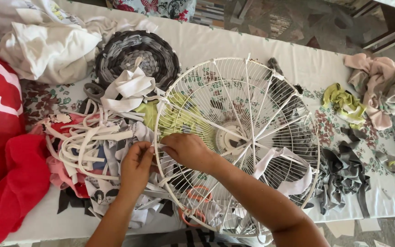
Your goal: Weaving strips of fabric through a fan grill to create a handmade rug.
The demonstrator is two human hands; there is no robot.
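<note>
A round white wire fan guard (270, 82) lies on the table with white fabric strips threaded through its spokes. My left hand (136, 167) pinches a white fabric strip (157, 147) at the guard's left rim. My right hand (189, 151) reaches across the inside of the guard and grips the same strip at the rim. Both hands meet there, fingers closed on the strip. A tangle of white fabric strips (85, 142) lies just left of my hands.
A braided grey round mat (136, 52) and a pile of white cloth (46, 48) sit at the back left. Red fabric (1, 151) covers the left edge. Orange-handled scissors (193, 206) lie under the guard. Grey strips (344, 176), yellow-green scraps (344, 103) and pink cloth (380, 87) lie right.
</note>
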